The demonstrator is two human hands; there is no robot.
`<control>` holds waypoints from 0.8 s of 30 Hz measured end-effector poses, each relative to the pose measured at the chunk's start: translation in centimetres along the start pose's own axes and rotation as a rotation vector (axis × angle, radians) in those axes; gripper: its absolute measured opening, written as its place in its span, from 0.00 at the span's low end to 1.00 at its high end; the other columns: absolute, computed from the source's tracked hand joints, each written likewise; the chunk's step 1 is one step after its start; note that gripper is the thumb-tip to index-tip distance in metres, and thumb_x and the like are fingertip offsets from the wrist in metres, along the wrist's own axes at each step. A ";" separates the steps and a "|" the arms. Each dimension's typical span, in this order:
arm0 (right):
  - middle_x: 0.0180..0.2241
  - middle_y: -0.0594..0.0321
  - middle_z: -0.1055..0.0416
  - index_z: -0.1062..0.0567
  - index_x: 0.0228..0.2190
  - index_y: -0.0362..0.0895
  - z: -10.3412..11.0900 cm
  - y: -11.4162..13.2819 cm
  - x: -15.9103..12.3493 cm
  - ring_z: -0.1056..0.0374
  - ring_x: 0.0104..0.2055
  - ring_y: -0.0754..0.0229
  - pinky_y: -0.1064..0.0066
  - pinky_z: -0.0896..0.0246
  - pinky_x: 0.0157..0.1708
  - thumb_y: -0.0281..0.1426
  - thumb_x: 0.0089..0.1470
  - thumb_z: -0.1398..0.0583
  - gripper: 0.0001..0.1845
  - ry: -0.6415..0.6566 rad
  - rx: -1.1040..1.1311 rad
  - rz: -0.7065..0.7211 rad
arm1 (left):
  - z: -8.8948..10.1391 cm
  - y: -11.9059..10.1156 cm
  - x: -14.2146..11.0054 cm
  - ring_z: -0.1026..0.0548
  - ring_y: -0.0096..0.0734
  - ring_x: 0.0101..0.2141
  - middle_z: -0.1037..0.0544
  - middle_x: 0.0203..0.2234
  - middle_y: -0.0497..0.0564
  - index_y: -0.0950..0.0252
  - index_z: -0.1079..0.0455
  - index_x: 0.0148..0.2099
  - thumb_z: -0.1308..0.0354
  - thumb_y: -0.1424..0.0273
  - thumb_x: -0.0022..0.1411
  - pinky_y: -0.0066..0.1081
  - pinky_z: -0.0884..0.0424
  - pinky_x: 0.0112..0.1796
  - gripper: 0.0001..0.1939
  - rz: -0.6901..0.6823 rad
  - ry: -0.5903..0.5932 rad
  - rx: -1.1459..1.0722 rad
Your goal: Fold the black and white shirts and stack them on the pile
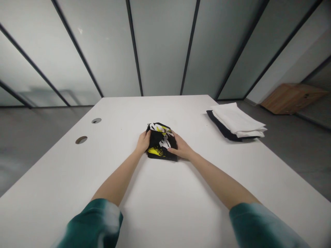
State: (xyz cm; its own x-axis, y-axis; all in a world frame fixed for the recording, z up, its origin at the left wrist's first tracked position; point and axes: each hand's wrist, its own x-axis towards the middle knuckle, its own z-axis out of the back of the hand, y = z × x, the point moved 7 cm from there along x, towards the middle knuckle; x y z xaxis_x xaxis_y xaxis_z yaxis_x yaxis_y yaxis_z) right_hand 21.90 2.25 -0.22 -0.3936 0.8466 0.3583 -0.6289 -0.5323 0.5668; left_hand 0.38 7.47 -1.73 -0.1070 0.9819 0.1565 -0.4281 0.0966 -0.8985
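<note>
A folded black garment (pixel 157 140) with a white and yellow print lies on the white table in front of me, its upper layer raised and partly folded over. At its left edge, my left hand (pixel 143 141) is closed on the cloth, with the fingertips hidden behind it. My right hand (pixel 182 146) grips the right edge, the thumb lying across the front and the other fingers mostly behind the fabric. Whether the garment is a T-shirt cannot be made out.
On the right of the white table (pixel 165 203) sits a stack of folded cloth: white pieces (pixel 236 117) over black ones (pixel 223 129). Two round holes (pixel 81 140) pierce the tabletop at left. Beyond stand frosted glass panels (pixel 162 48) and a wooden cabinet (pixel 292 98).
</note>
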 end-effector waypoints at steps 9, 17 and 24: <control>0.52 0.50 0.28 0.30 0.58 0.44 -0.3 -1.4 0.4 0.35 0.54 0.46 0.56 0.41 0.55 0.42 0.59 0.42 0.29 0.001 -0.249 -0.176 | 0.3 -1.9 -0.9 0.27 0.45 0.50 0.24 0.47 0.58 0.63 0.33 0.50 0.39 0.56 0.57 0.42 0.32 0.53 0.22 -0.279 0.015 0.357; 0.43 0.54 0.22 0.21 0.47 0.47 -1.4 1.3 0.0 0.29 0.46 0.50 0.61 0.39 0.48 0.45 0.59 0.41 0.21 0.183 -0.302 0.015 | 0.4 0.1 0.1 0.22 0.45 0.45 0.19 0.41 0.56 0.64 0.27 0.47 0.50 0.57 0.67 0.41 0.27 0.47 0.18 -0.031 -0.024 0.023; 0.46 0.51 0.23 0.28 0.55 0.43 4.0 -8.2 -0.1 0.27 0.47 0.51 0.61 0.33 0.46 0.39 0.64 0.58 0.29 -0.441 0.074 -0.511 | 4.5 3.7 2.1 0.25 0.40 0.52 0.21 0.48 0.57 0.64 0.32 0.58 0.58 0.57 0.70 0.37 0.28 0.51 0.24 0.073 -0.404 -0.233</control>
State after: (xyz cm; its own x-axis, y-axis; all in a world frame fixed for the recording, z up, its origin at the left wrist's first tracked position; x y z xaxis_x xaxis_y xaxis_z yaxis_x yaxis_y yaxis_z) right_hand 29.75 6.51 -1.91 0.2610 0.9201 0.2920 -0.6099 -0.0773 0.7887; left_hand -5.49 9.14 -2.85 -0.4895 0.8499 0.1952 -0.1988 0.1092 -0.9739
